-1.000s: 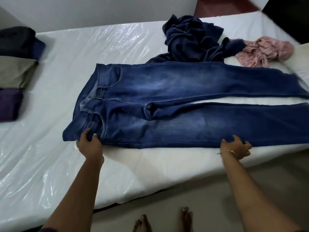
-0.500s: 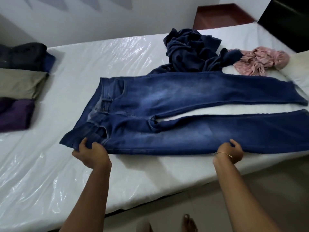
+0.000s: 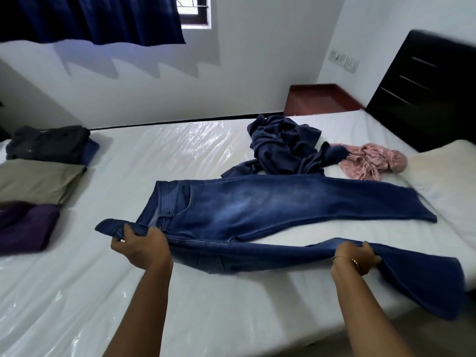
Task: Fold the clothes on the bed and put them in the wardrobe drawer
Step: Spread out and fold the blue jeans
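Head view: at the bed's (image 3: 195,155) centre, a person's left hand (image 3: 144,247) grasps the blue jeans' (image 3: 257,207) waistband at 7 o'clock while the right hand (image 3: 356,257) pinches the lifted near leg at 5 o'clock.

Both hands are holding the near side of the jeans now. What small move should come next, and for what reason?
Probably carry the near leg away from the person and lay it over the far leg. The left hand grips the waistband and the right hand grips the near leg, both lifted off the bed, while the far leg lies flat.
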Demonstrator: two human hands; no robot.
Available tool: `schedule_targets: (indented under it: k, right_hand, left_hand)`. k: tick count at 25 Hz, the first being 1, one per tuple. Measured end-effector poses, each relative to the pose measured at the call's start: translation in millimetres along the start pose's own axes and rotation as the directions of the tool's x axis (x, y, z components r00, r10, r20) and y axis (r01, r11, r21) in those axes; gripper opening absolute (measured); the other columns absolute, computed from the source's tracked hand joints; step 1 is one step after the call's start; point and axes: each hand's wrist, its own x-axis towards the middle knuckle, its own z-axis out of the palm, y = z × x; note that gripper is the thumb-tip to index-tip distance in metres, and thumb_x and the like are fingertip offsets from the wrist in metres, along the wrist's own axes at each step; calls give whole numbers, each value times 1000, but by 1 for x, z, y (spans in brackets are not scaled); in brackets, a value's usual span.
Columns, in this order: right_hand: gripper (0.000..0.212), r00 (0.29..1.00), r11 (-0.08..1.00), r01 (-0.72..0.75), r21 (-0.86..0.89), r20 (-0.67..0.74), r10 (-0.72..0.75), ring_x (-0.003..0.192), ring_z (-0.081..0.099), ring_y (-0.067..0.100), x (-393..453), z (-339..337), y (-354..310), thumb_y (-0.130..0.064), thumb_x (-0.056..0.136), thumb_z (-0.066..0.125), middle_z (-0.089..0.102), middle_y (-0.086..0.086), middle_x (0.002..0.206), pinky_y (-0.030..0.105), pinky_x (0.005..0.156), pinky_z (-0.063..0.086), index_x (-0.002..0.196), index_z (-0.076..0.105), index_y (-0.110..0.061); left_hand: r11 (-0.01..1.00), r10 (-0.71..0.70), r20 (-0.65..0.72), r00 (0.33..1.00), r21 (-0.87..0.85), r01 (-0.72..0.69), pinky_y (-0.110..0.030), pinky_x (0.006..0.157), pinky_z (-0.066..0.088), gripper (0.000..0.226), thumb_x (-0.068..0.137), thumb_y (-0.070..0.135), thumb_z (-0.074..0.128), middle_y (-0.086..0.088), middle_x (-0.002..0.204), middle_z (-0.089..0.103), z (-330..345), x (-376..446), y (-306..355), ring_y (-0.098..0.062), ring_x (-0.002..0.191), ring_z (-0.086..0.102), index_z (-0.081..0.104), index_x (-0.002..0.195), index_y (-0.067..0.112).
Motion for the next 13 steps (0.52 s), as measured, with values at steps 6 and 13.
schedule_targets:
  k: [6, 13]
  right_hand:
    - [51, 988, 979, 132, -152, -66, -143, 110, 50, 45, 36, 50, -34, -1, 88, 48, 27, 18, 144, 48, 93, 43, 137, 37, 0]
    - [70, 984, 928, 176, -329, 24, -178, 127, 39, 44, 111, 166, -92, -1, 89, 50, 10, 18, 154, 49, 98, 39, 147, 11, 2]
  left_hand:
    - [1000, -4, -38, 999, -2, 4, -33, 100, 41, 58, 82, 7, 54, -10, 145, 32, 73, 19, 25, -27, 118, 50, 40, 138, 5]
    - [947, -86, 37, 996, 314, 70, -31, 82, 37, 57, 86, 9, 50, -18, 147, 18, 211, 67, 44, -34, 112, 48, 30, 139, 2]
